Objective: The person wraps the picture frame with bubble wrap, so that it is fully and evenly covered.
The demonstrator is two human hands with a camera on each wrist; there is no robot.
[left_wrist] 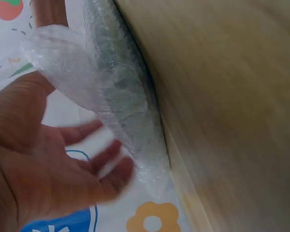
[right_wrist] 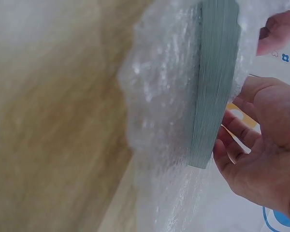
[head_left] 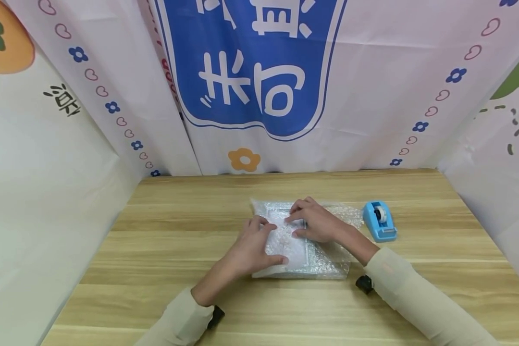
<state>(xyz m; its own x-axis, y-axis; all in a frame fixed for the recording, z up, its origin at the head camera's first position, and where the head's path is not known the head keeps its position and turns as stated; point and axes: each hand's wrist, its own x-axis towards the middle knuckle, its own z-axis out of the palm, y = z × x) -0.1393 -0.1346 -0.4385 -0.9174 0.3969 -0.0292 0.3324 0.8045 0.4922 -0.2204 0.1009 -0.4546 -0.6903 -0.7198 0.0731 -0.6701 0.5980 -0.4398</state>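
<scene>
Near the middle of the wooden counter (head_left: 164, 230) you have a flat, pale green slab (right_wrist: 213, 82) lying swathed in bubble wrap (head_left: 328, 262), with both of your hands laid on top of it; your left hand (head_left: 253, 247) rests on the near-left part of the parcel, its fingers (left_wrist: 94, 164) straight and loosely spread rather than gripping, which looks like a way to keep the wrap pressed flat; your right hand (head_left: 317, 223) lies just beside it on the far side, fingers (right_wrist: 232, 145) extended along the slab's face, seemingly pinning a fold so it cannot spring open; neither hand closes around anything; a blue tape dispenser (head_left: 379, 220) stands to the right of the parcel, near your right hand, likely placed there for easy reach; printed cloth panels (head_left: 259, 72) enclose the counter on three sides.
</scene>
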